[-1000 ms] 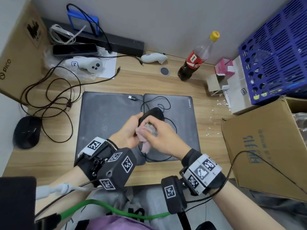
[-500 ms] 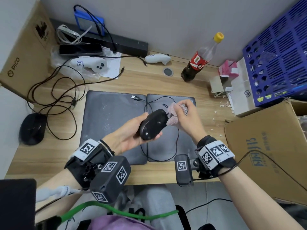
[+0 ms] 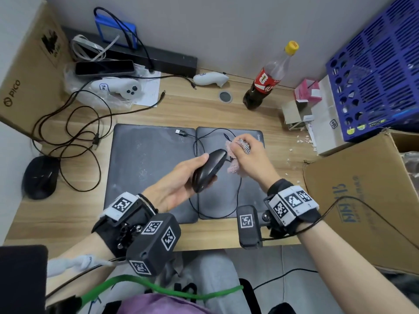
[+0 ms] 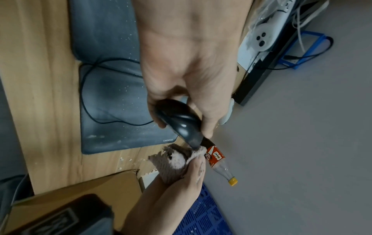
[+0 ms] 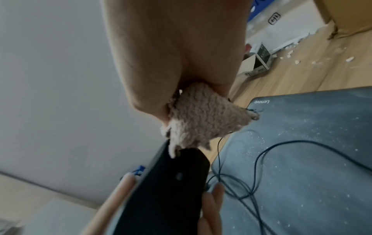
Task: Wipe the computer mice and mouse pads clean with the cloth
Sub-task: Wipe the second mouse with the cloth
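Left hand (image 3: 179, 184) fingers wrap a glossy black wired computer mouse (image 3: 208, 169), lifted above dusty grey mouse pads (image 3: 145, 159). Right hand (image 3: 248, 160) fingers bunch a fuzzy pink cloth (image 3: 233, 165) against its front tip. Mouse buttons hidden.

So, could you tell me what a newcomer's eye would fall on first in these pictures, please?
First, the two hands at the centre: the left hand grips a black wired mouse lifted above the dusty mouse pads, while the right hand pinches a pink cloth against its front end. Next come the cola bottle standing at the back of the desk and the blue crate on the right.
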`<move>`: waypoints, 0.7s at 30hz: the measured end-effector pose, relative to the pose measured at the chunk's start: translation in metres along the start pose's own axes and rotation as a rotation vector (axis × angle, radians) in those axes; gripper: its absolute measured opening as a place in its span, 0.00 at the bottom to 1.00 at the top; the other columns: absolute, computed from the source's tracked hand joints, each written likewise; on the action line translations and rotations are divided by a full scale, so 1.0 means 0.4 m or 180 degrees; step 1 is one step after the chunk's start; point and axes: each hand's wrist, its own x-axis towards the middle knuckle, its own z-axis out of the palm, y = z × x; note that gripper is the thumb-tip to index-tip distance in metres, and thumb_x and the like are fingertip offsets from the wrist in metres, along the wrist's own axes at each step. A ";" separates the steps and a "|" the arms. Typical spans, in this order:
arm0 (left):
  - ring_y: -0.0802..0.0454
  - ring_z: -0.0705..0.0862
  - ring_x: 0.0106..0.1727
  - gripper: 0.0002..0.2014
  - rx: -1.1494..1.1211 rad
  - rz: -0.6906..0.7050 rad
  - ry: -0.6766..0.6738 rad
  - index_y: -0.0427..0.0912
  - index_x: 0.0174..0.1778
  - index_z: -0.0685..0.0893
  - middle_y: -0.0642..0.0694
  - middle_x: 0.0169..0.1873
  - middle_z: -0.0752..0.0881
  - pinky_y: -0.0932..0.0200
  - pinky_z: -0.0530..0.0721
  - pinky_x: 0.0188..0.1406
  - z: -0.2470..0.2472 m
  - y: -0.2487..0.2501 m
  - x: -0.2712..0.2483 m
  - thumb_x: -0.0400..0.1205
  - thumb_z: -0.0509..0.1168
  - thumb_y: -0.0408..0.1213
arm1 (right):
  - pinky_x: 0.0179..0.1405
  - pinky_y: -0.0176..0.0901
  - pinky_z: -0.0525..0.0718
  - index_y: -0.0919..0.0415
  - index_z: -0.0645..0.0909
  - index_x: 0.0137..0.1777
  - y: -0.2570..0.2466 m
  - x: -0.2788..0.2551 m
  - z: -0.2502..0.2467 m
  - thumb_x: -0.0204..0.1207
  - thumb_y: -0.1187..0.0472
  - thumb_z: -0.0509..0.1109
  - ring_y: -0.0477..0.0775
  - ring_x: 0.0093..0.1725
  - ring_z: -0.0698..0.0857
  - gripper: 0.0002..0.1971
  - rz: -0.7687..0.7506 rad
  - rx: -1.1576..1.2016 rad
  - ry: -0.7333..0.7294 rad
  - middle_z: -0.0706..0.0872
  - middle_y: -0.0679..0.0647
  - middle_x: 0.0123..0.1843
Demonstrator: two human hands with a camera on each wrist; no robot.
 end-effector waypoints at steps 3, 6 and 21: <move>0.48 0.85 0.47 0.22 -0.0079 -0.0029 0.0030 0.37 0.62 0.86 0.39 0.51 0.87 0.54 0.85 0.53 -0.002 0.001 0.014 0.80 0.68 0.50 | 0.33 0.35 0.82 0.54 0.80 0.47 -0.016 -0.033 0.004 0.80 0.56 0.68 0.42 0.35 0.85 0.04 -0.0243 0.0060 -0.0413 0.85 0.51 0.41; 0.52 0.87 0.41 0.13 -0.0151 -0.0087 -0.0096 0.41 0.49 0.88 0.44 0.42 0.89 0.56 0.87 0.45 0.008 -0.002 0.018 0.85 0.63 0.47 | 0.46 0.40 0.82 0.50 0.81 0.45 -0.025 -0.069 0.030 0.75 0.51 0.70 0.42 0.40 0.84 0.05 -0.0784 -0.0298 -0.1042 0.86 0.42 0.39; 0.49 0.82 0.31 0.16 0.0188 0.0133 0.0165 0.50 0.71 0.78 0.45 0.42 0.85 0.58 0.79 0.32 0.006 -0.005 0.028 0.88 0.60 0.44 | 0.22 0.39 0.81 0.60 0.78 0.44 -0.033 -0.012 0.039 0.76 0.55 0.74 0.54 0.24 0.87 0.10 -0.0245 -0.0288 -0.0860 0.86 0.50 0.29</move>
